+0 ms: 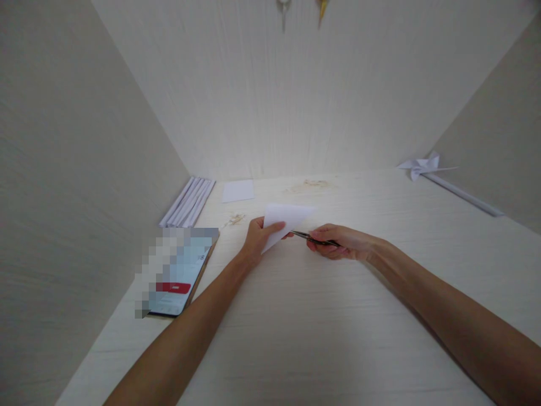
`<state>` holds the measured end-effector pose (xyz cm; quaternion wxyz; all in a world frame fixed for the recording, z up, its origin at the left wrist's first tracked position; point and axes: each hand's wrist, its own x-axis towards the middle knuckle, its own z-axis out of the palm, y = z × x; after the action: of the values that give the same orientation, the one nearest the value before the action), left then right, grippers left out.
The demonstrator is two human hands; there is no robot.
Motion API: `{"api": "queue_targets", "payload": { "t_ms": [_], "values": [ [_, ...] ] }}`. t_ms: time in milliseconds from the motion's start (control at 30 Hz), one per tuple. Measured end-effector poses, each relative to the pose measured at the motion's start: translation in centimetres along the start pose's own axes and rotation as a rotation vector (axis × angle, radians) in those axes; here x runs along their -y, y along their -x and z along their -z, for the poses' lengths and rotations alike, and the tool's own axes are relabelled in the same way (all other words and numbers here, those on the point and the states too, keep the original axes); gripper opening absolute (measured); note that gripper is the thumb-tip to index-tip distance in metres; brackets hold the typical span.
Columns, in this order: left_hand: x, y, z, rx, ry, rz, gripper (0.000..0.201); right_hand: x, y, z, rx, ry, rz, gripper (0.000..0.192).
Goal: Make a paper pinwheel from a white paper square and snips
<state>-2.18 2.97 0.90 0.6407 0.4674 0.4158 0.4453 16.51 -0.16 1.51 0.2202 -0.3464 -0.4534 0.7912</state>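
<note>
My left hand (pixel 254 239) pinches a white piece of paper (pixel 285 217) with the thumb on top. The paper looks folded to a triangular shape and points to the right. In my right hand (pixel 338 239) is a slim pair of scissors (pixel 301 234) with a dark handle, its pointed metal tips turned left. Those tips lie close to the paper's lower edge, by my left fingertips; whether they touch it I cannot tell. My right fingers partly cover the handle.
Several rolled paper sticks (pixel 188 202) lie at the left wall, beside a square paper sheet (pixel 238 190). A partly blurred phone (pixel 192 270) rests near my left forearm. A paper pinwheel (pixel 424 165) on a white stick (pixel 462 194) lies far right. Two push pins (pixel 323 10) are above.
</note>
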Motion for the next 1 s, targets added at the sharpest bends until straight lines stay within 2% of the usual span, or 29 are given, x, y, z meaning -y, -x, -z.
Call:
{"api": "queue_targets", "payload": {
  "t_ms": [1000],
  "values": [
    [0.07, 0.03, 0.06, 0.018, -0.013, 0.025, 0.018, 0.26, -0.05, -0.18, -0.046, 0.044, -0.057, 0.026]
  ]
}}
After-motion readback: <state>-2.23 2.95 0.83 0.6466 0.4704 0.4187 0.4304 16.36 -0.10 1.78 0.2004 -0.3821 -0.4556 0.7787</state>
